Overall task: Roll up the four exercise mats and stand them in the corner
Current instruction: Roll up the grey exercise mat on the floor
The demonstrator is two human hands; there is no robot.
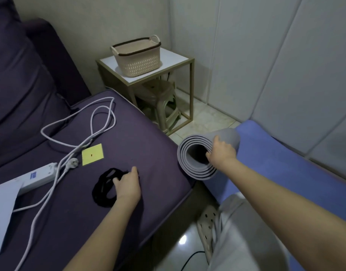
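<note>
1. The rolled grey mat [229,134] looks like matt foam, smooth on the outside.
2. The blue mat [276,159] is matt too (slightly grainier, it seems).
3. The sofa seat [129,133] is matt, finely woven cloth.
4. The basket [139,61] is plastic with a perforated lattice wall.
5. The side table [191,90] has a brushed metal frame and a smooth white top.
6. The stool [158,94] is semi-translucent plastic.
7. The floor [205,118] is glossy tile.
8. The power strip [39,176] is smooth white plastic, the yellow note [92,154] is matt paper, and the black strap [103,188] looks like cloth.
</note>
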